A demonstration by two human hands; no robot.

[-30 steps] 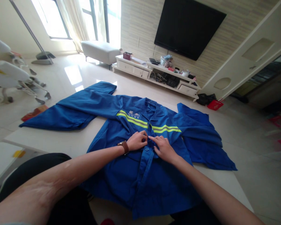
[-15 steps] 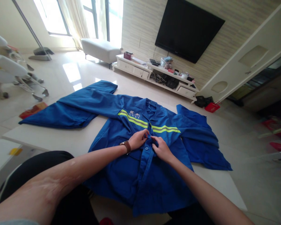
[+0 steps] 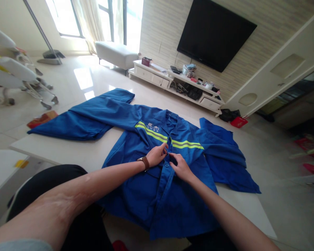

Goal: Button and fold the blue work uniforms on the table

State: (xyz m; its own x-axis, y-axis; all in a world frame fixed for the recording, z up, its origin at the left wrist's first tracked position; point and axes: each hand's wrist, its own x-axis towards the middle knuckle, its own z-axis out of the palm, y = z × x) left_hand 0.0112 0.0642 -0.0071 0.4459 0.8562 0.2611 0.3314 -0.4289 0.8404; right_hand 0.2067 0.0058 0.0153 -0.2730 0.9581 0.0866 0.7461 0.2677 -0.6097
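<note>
"Fingers [image 3: 162, 149] first: how do we have them?"

"Our left hand [image 3: 155, 156] has its fingertips pinched together on the front of the jacket [image 3: 143, 181], just below the bright stripe [image 3: 151, 134]. Our right hand [image 3: 182, 168] meets it from the other side, index finger and thumb bent, a little apart, close on the cloth. Whether those two are gripping it, we cannot tell."

"And where do we have the jacket?"

"Spread face up across the white table [image 3: 36, 149], collar [image 3: 174, 122] away from us, sleeves [image 3: 102, 113] out to both sides, the lower part toward us."

"What step would we call this?"

"Working at the front fastening, we'd judge. One button [image 3: 167, 165] shows on the front strip [image 3: 162, 190], just below our fingertips. Whether another sits between them is too small to make out, so we can't say if we are doing it up or undoing it."

"Then what does the next move call for?"

"Probably a steady hold with the left and small, careful work with the right thumb and finger. We'd want the cloth flat around that spot, and no hard tugging, since a loose jacket like this could easily bunch or slide under us."
</note>
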